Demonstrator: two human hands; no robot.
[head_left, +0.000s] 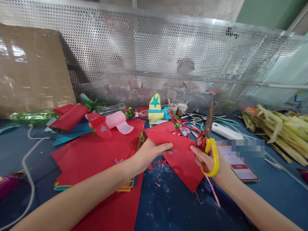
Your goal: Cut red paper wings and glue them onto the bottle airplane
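A curved piece of red paper [176, 140] is held up between my two hands. My left hand [154, 150] is closed on its left end, thumb along the front edge. The fingertips of my right hand [208, 158] pinch the right end. That same hand also carries scissors [209, 120], their yellow and red handles around the fingers and the dark blades pointing up. Just below lies a flat red sheet [185, 168] on the blue table. A thin pink strip [213, 191] hangs beneath my right hand.
Stacked red paper [96, 154] covers the left of the table [158, 211]. Bottles wrapped in paper, one a green bottle [33, 117], lie along the back near a yellow paper piece with a star [155, 104]. A phone [240, 163], white-handled tool [227, 131] and corn husks [284, 131] are right.
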